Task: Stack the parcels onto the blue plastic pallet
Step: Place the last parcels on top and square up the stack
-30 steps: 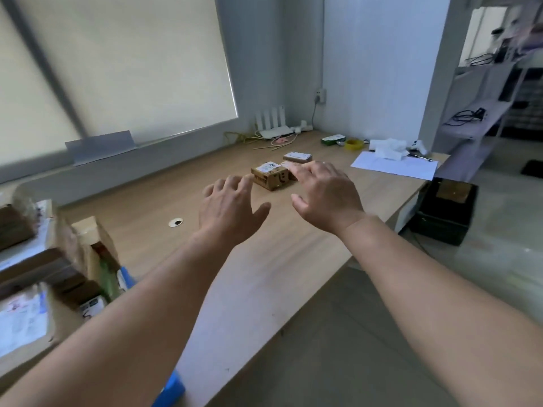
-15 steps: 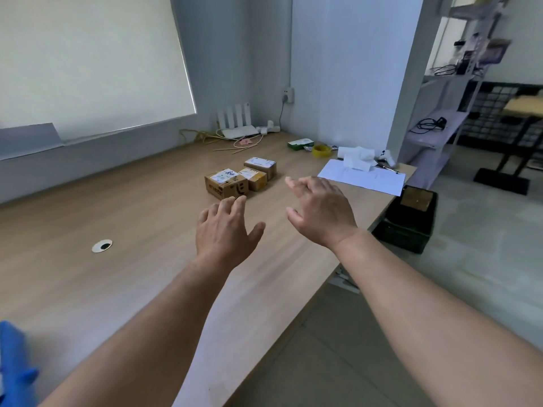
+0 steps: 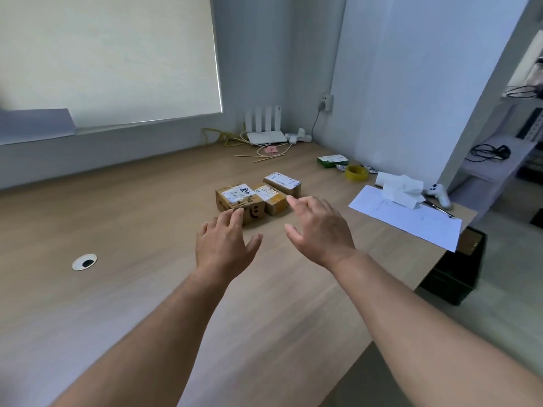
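On desk (image 3: 147, 218) centre: three parcels (image 3: 271, 198) huddled | your left hand (image 3: 226, 245), right hand (image 3: 320, 227) near them, fingers spread, empty | step: reach-in | next: likely clamp nearest parcel (image 3: 239, 201); blue pallet out of view.

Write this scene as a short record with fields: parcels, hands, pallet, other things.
parcels: three on the desk, close together: large parcel, middle parcel, far parcel
left hand: open, holds nothing, fingers near the large parcel
right hand: open, holds nothing
pallet: not in view
other: paper sheet, yellow tape roll
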`<state>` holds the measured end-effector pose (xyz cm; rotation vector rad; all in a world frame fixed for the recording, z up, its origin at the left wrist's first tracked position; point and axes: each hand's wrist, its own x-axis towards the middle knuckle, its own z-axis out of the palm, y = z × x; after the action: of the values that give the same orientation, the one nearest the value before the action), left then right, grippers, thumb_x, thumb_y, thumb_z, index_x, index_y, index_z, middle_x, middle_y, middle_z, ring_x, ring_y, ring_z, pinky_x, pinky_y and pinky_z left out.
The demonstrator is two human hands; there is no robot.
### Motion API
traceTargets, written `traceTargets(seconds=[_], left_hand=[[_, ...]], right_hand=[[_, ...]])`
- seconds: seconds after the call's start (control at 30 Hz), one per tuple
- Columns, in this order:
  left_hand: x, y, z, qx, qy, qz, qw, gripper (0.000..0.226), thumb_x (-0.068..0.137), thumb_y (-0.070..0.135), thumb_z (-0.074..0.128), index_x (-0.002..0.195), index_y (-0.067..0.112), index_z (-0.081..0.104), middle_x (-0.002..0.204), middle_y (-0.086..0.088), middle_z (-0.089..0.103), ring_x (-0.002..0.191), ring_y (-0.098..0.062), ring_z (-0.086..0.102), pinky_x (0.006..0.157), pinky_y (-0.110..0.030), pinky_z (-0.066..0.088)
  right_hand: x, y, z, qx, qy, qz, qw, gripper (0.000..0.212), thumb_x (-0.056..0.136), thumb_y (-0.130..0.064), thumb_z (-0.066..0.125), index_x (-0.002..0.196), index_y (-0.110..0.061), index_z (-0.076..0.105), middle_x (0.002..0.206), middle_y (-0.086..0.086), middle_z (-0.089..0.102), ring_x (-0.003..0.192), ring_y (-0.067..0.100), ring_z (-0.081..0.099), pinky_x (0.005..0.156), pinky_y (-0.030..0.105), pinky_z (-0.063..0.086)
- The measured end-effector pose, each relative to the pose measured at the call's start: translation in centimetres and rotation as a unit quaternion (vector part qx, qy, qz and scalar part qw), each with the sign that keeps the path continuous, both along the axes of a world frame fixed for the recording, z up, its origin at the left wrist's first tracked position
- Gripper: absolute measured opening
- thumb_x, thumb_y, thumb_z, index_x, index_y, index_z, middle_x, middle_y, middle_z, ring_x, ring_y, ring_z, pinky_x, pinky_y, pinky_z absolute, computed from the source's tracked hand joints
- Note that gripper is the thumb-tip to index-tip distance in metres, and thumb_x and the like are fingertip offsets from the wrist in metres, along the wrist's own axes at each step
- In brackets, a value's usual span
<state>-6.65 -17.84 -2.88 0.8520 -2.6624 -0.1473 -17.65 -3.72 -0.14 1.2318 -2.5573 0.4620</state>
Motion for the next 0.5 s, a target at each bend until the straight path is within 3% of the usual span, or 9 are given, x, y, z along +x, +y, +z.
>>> traceTargets(seconds=[0.5], left_hand=[[-5.0, -9.0, -3.2, 0.069, -0.023, 0.113, 0.991, 0.069, 0.093, 0.058, 0.038, 0.148, 0.020, 0.023, 0.148, -0.001, 0.037, 0.133, -0.023, 0.034, 0.106, -0.034, 0.029]], right_hand=[[-9.4, -12.8, -4.5, 0.050, -0.065, 0.108, 0.991, 0.058, 0.095, -0.037, 0.052, 0.147, -0.017, 0.035, 0.137, 0.007, 0.047, 0.130, 0.025, 0.039, 0.104, 0.031, 0.032]])
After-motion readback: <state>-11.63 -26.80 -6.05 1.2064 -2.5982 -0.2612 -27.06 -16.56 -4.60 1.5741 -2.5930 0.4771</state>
